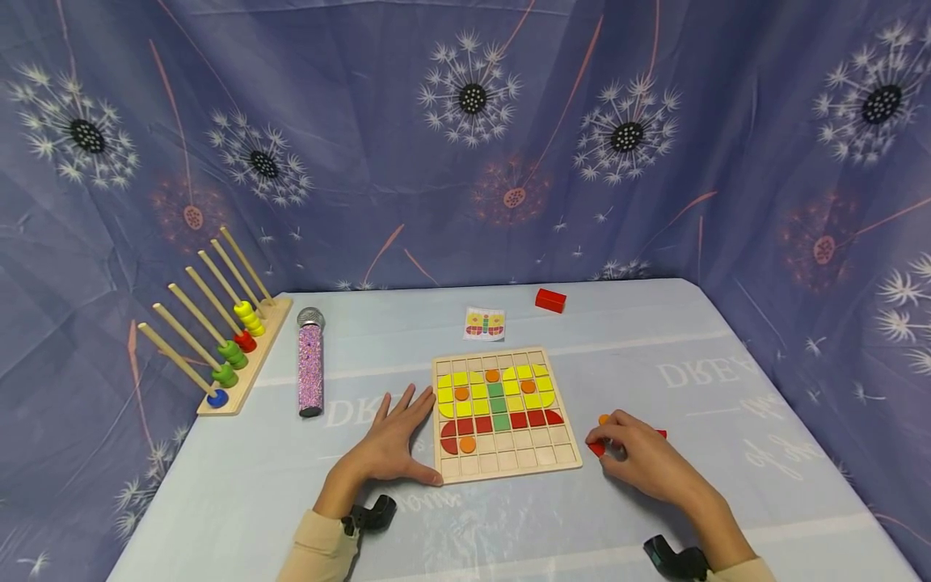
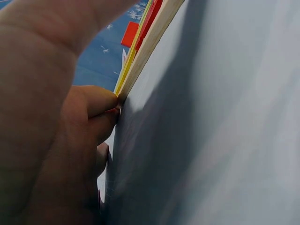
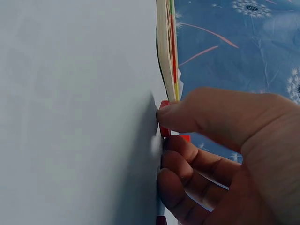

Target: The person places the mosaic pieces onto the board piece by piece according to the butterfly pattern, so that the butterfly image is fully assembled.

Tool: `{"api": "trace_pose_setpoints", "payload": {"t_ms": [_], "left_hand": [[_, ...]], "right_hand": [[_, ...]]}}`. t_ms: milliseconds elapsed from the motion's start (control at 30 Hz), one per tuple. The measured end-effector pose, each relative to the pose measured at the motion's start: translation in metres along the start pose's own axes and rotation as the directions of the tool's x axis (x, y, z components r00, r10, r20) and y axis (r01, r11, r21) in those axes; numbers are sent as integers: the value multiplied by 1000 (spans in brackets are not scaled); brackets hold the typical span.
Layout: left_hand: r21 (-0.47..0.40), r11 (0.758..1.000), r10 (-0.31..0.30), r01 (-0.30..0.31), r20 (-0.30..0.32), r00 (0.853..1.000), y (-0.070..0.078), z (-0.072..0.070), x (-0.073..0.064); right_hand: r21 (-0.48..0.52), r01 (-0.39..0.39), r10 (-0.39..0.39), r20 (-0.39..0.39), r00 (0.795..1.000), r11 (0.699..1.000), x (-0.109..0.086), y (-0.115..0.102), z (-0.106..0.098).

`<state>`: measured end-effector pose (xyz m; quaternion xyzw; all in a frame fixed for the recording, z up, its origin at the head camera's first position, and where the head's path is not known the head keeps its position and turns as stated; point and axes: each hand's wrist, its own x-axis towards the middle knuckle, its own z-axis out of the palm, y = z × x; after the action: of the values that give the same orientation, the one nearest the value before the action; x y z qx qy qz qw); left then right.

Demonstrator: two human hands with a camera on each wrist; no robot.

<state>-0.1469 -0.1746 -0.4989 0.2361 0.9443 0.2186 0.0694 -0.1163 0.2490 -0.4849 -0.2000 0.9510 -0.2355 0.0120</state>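
Note:
A wooden grid board [image 1: 509, 462] lies on the table, carrying yellow, green, red and orange flat tiles laid out like a butterfly. Spread along its left side, my left hand [image 1: 389, 444] touches the edge with its fingers, the thumb at the near left corner. To the right of the board, my right hand [image 1: 643, 457] pinches a red tile [image 1: 596, 448] between thumb and fingers, low over the table. An orange disc [image 1: 604, 419] and another red piece [image 1: 662, 434] show partly from behind that hand. The right wrist view shows the thumb on the red tile [image 3: 164, 119].
Behind the board lie a small butterfly picture card [image 1: 484, 332] and a red block [image 1: 550, 301]. A glittery pink microphone [image 1: 310, 372] lies at the left, near a wooden peg stand [image 1: 280, 319] with coloured beads. A patterned curtain [image 1: 349, 162] encloses the table's back and sides.

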Motion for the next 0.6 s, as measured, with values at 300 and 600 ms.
{"api": "trace_pose_setpoints", "payload": {"t_ms": [300, 600], "left_hand": [[-1, 1000, 0, 0, -1, 1000, 1, -2, 0], [5, 1000, -6, 6, 2, 1000, 0, 0, 0]], "right_hand": [[-30, -10, 9, -22, 1000, 1000, 6, 0, -1], [-25, -28, 27, -42, 999, 999, 17, -8, -2]]}}
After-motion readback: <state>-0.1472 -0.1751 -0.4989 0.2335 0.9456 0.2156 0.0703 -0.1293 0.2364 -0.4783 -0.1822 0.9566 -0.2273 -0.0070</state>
